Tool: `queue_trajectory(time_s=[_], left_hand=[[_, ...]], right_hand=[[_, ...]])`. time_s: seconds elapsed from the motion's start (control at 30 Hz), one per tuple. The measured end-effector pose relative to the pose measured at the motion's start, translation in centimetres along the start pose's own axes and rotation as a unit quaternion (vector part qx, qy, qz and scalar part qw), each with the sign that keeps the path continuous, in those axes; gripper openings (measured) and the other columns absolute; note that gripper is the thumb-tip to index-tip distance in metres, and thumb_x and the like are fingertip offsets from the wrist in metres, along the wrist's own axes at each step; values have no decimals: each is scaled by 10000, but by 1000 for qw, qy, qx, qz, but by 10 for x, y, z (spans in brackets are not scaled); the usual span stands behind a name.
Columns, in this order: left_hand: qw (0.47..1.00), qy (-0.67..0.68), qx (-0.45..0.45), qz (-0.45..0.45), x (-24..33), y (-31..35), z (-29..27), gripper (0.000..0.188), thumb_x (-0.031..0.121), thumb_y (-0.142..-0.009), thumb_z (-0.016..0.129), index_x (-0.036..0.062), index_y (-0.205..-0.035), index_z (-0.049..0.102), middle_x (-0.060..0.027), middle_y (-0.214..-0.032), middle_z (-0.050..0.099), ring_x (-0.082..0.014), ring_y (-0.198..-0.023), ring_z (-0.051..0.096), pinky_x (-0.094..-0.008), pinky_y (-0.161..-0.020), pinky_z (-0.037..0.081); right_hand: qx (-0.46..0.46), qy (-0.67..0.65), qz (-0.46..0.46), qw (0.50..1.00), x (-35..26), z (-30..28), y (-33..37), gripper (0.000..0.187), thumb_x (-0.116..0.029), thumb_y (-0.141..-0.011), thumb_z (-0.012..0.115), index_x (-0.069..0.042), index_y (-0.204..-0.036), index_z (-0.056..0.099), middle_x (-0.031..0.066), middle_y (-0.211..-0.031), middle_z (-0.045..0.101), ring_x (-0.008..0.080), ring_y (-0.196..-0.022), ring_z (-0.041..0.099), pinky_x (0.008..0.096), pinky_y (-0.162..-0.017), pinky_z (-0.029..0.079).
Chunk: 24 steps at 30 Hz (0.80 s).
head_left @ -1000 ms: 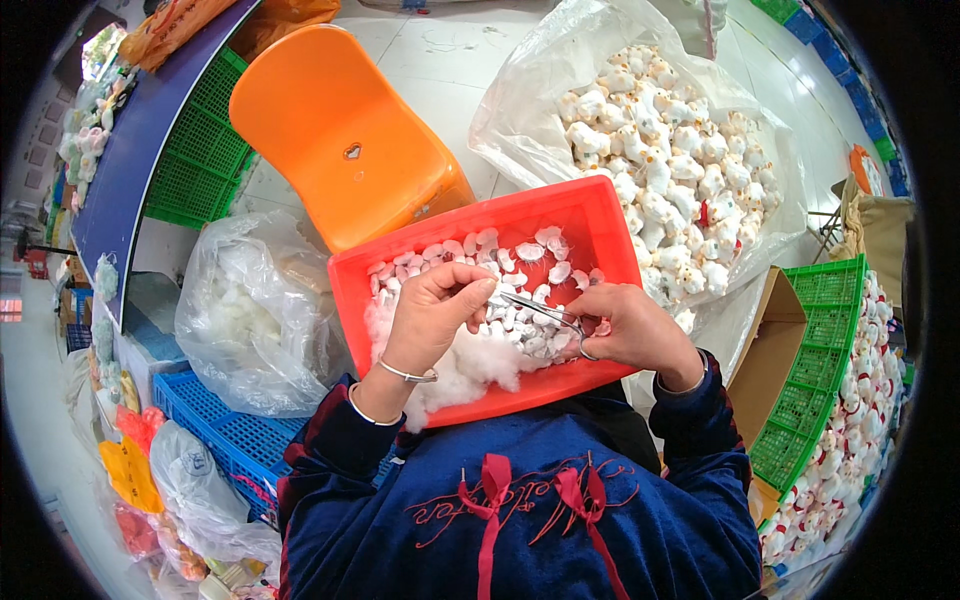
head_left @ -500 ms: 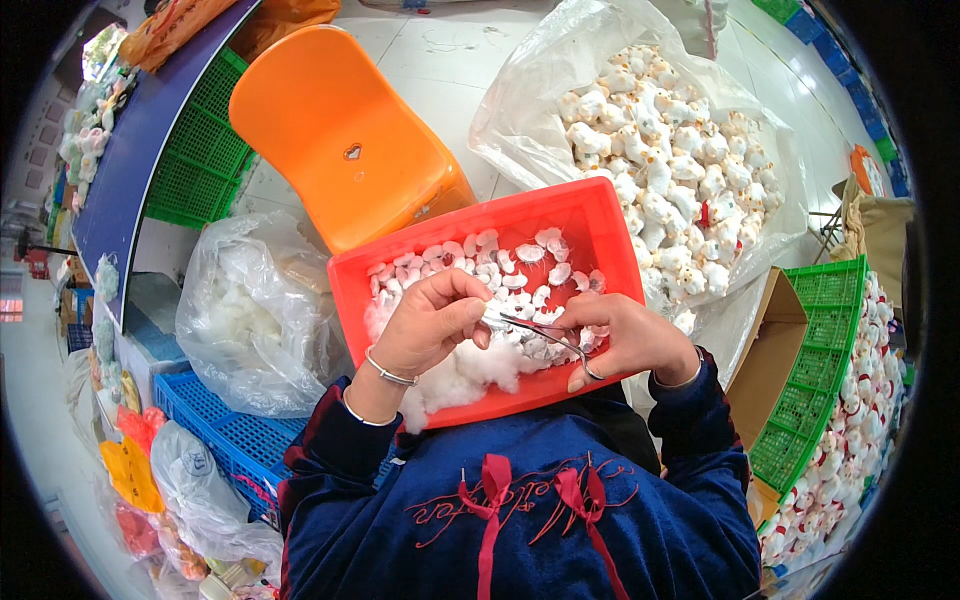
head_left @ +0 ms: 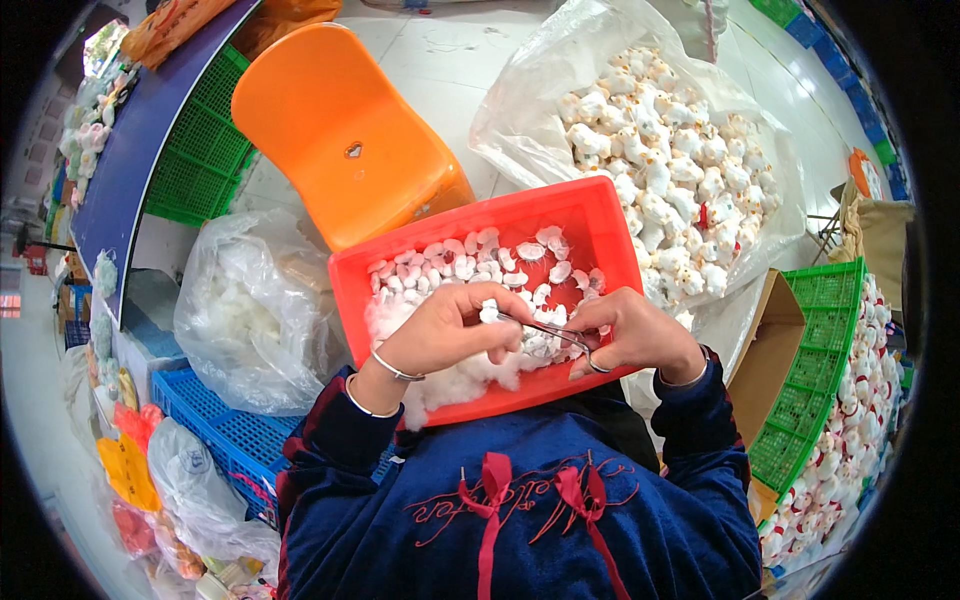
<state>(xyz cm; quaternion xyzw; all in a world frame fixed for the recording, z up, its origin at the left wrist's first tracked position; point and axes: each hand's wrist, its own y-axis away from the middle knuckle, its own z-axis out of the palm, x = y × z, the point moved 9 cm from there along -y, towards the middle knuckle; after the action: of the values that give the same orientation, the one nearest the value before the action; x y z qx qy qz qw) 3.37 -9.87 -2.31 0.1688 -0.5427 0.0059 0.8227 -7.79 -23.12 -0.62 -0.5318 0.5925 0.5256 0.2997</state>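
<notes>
Head view: your left hand point(head_left: 445, 330) is pinched, thumb against fingers, on a small white fabric piece point(head_left: 489, 311) above the red plastic tub point(head_left: 600, 222). Your right hand point(head_left: 632, 335) is curled closed around the loop handles of a slim silver metal scissor-handled tool point(head_left: 560, 333). The step appears to be working the piece with the tool's tip — actual entry cannot be confirmed. The next move calls for a steady pinch and tip alignment — white fluffy fibre point(head_left: 450, 392) lies below.
</notes>
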Motion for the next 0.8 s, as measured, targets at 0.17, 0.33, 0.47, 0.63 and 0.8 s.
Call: queue_trajectory(time_s=[0.17, 0.33, 0.47, 0.63, 0.8], left_hand=[[996, -51, 74, -10, 10, 5, -21, 104, 57, -958, 691, 1, -1044, 710, -24, -814, 689, -59, -636, 621, -203, -561, 512], [995, -72, 56, -26, 11, 13, -28, 122, 67, -951, 717, 8, -1057, 704, -21, -869, 702, -69, -712, 664, -218, -622, 538], [998, -58, 19, -20, 16, 10, -12, 134, 79, -960, 717, 21, -1078, 687, -8, -917, 694, -76, -804, 686, -225, -682, 547], [995, -96, 8, -35, 15, 5, -10, 88, 50, -944, 699, 20, -1026, 692, 5, -887, 677, -56, -747, 635, -210, -679, 514], [988, -118, 91, 47, 26, 14, -43, 40, 22, -940, 665, 16, -967, 693, -16, -840, 682, -61, -679, 619, -216, -606, 518]], right_hand=[[11, -5, 60, 998, 7, -1, 12, 357, -214, -786, 899, -1, -1039, 764, 43, -663, 590, 110, -623, 526, 308, -586, 437], [25, 31, 49, 998, 4, -4, 23, 362, -206, -774, 885, 7, -1032, 749, 89, -677, 606, 156, -612, 559, 332, -587, 454], [16, 87, 32, 996, -2, -7, 24, 361, -195, -767, 869, 6, -1038, 743, 110, -686, 610, 192, -606, 568, 346, -590, 465], [22, 89, 47, 995, -6, -10, 25, 348, -189, -760, 860, -3, -1031, 745, 119, -686, 609, 209, -605, 580, 351, -598, 469], [61, 132, 39, 989, -10, -18, 39, 345, -189, -736, 861, -9, -1007, 748, 113, -694, 611, 256, -606, 576, 376, -595, 465]])
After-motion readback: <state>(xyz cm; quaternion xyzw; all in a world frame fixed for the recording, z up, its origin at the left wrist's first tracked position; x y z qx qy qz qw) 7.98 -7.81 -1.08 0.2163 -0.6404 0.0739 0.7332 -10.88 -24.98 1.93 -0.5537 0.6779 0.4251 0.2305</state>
